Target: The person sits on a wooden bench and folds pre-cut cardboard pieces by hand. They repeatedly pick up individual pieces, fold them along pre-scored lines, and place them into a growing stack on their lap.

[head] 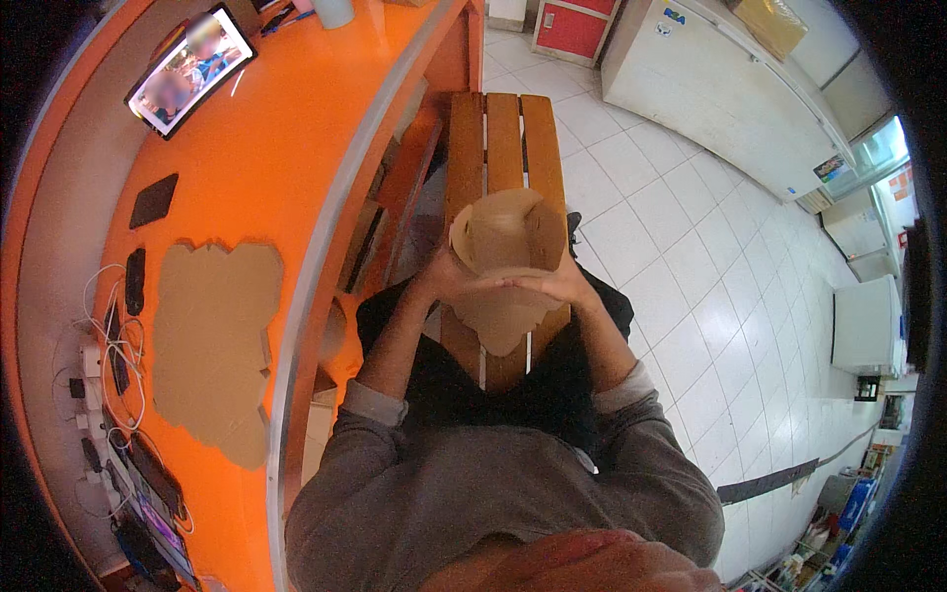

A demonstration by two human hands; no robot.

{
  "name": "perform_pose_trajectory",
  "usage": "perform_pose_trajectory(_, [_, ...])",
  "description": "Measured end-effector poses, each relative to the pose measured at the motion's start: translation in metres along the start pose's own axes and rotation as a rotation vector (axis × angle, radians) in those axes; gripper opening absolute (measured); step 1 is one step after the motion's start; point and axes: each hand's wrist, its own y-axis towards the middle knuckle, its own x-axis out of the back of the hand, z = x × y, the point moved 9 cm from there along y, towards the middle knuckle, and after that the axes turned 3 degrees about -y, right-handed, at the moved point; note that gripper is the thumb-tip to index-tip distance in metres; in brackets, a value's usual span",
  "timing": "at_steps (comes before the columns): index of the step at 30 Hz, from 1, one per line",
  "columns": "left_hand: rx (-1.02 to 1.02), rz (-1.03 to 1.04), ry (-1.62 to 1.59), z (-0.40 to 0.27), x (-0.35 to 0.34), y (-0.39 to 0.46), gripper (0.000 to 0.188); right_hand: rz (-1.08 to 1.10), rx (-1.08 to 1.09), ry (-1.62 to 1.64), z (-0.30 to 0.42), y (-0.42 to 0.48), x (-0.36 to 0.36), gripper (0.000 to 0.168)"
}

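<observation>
A rounded brown piece, seemingly cardboard or paper, curved into a hollow bowl-like form (497, 229), is held above a slatted wooden bench (505, 140). My left hand (451, 272) grips its near left side, and my right hand (556, 285) grips its near right side. The fingers of both hands meet across the middle. Below them a ragged, pointed flap of the same brown colour hangs toward me. The undersides of the hands and the far outer side of the piece are hidden.
At the left, an orange counter (296, 111) carries a flat brown cardboard sheet (214, 340) with jagged edges, a lit tablet (191, 70), a dark flat object (154, 200) and tangled white cables (118, 340). A metal edge borders the counter. A white chest freezer (710, 96) stands at upper right.
</observation>
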Motion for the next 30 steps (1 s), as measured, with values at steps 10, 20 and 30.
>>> perform_pose_trajectory(10, [0.333, -0.237, 0.225, 0.114, -0.005, -0.011, 0.103, -0.766, 0.212, -0.302, -0.030, 0.096, 0.124, 0.094])
perform_pose_trajectory(20, [0.549, -0.291, 0.053, 0.229, -0.027, -0.085, 0.042, -0.667, 0.051, -0.370, -0.082, 0.082, 0.140, 0.116])
perform_pose_trajectory(30, [0.428, -0.418, -0.045, 0.150, 0.017, -0.094, 0.034, -0.279, -0.350, -0.019, -0.139, 0.031, 0.092, 0.098])
